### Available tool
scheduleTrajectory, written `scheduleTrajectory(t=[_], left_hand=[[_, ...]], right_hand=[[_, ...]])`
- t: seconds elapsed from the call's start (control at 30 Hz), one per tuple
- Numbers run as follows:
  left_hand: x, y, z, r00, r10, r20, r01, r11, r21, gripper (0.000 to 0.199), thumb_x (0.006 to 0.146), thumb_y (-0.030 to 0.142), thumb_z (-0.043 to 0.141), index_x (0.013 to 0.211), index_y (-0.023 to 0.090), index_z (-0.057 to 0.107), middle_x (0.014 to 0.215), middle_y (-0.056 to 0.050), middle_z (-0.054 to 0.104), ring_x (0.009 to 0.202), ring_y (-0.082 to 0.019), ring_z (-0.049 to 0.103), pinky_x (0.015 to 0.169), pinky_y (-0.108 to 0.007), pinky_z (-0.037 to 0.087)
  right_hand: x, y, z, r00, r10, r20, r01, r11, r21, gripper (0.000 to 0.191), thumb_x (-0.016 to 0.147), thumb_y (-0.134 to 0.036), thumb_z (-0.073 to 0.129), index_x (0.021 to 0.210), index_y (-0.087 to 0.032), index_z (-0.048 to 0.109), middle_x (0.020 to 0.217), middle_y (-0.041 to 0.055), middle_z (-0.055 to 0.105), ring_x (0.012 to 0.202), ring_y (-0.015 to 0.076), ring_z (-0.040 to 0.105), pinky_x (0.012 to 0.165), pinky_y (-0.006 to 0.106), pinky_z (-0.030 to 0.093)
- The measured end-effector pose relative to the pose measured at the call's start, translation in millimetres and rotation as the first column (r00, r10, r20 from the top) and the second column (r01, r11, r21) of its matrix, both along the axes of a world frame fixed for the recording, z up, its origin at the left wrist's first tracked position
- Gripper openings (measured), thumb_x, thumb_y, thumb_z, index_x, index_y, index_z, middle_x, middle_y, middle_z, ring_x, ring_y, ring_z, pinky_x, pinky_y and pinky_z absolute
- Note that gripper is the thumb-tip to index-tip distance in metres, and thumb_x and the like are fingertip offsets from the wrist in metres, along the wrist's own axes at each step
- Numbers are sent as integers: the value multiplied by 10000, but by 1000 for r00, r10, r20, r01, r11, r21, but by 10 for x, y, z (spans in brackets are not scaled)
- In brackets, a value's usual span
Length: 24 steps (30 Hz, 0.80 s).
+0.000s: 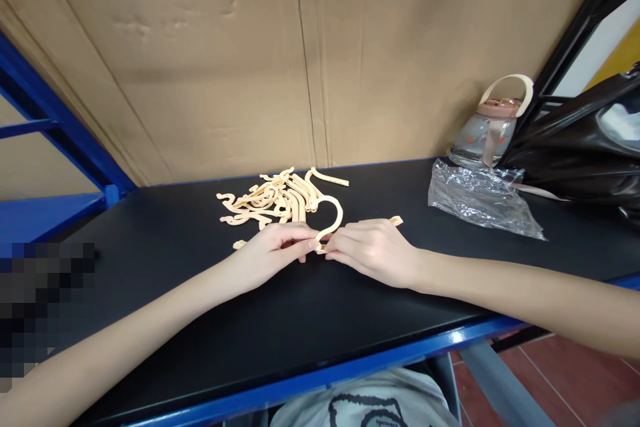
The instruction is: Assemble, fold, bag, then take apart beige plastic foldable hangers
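A cream curved hook piece (338, 211) stands up between my two hands, over the black table. My left hand (280, 247) pinches its lower end from the left. From the right, my right hand (373, 248) closes its fingers on the same spot, and a cream end (397, 221) pokes out behind its knuckles. Just beyond my hands lies a loose pile of cream curved pieces (273, 197), some hooked, some straighter. One small cream end (240, 244) shows left of my left hand.
A clear bottle with a pink lid (487, 130) stands at the back right, behind a crumpled clear plastic bag (483, 200). Black bag-like material (575, 153) lies at the far right. Cardboard (210, 67) rises behind the black table (300, 327), which has a blue front edge.
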State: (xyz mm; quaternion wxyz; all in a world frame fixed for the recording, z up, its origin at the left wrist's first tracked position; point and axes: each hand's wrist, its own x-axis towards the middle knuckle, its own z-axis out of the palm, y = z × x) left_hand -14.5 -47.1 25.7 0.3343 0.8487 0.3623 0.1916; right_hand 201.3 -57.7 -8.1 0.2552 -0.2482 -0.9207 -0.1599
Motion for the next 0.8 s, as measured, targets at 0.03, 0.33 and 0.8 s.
scheduleTrajectory(t=[0.03,0.33,0.8], left_hand=[[-2,0,21,1000,-9,-7,9,1000,-12,319,908,393,471,809,164,669,712,1,575,692,-134,540,652,-230,417],[-19,8,119,998,-3,-60,-5,989,-146,246,847,379,556,848,184,705,733,6,670,732,-147,603,698,-227,453],[78,-66,74,997,72,20,-70,994,-80,149,803,304,602,749,172,644,723,7,687,699,-138,647,675,-235,497]], right_hand=[[-3,-2,-9,1000,11,-4,-10,999,53,281,999,-237,419,857,-142,643,765,22,671,661,134,604,621,251,410],[-17,-39,-10,999,46,-4,-44,968,246,267,980,-138,438,815,-147,647,719,5,654,628,121,558,567,267,357],[-4,-31,-12,997,67,34,-74,943,326,248,951,-83,473,771,-135,635,694,-6,636,628,112,543,536,275,333]])
